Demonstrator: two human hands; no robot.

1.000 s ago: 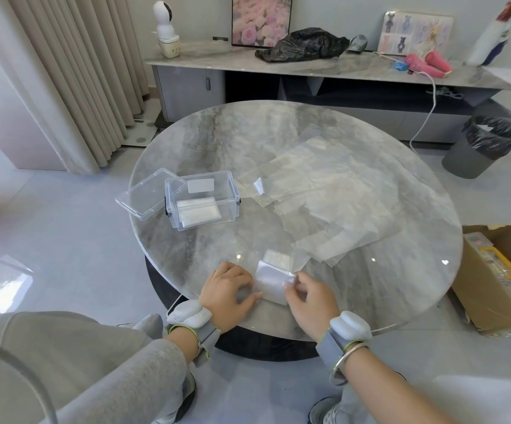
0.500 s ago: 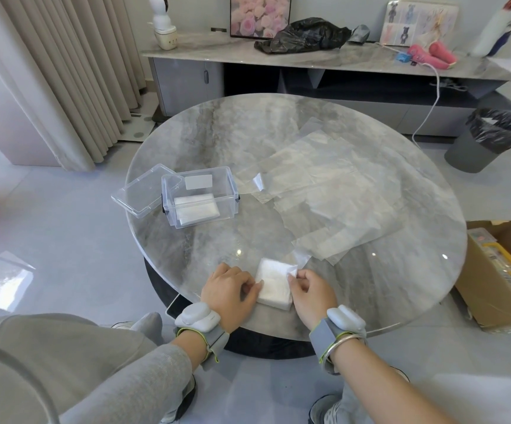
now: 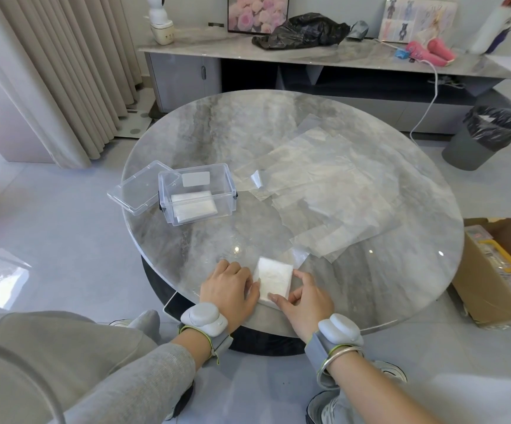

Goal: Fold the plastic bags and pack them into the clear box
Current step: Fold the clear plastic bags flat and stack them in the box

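Note:
A small folded plastic bag (image 3: 274, 280), white and rectangular, lies flat on the round marble table (image 3: 187, 243) near its front edge. My left hand (image 3: 229, 289) curls its fingers against the bag's left edge. My right hand (image 3: 306, 299) holds the bag's lower right corner between thumb and index finger. The clear box (image 3: 228, 191) stands open at the table's left, with a folded bag (image 3: 193, 203) inside. Several flat, unfolded clear bags (image 3: 324, 191) are spread over the middle and right of the table.
The box's clear lid (image 3: 142, 186) leans at its left, over the table edge. A cardboard box (image 3: 493, 289) sits on the floor at the right, with a bin (image 3: 480, 139) behind it. A long sideboard (image 3: 309, 56) runs along the back wall.
The bag's raised flap has been brought down, so the bag now lies flat and compact. Both hands have stayed at its sides, near the front edge.

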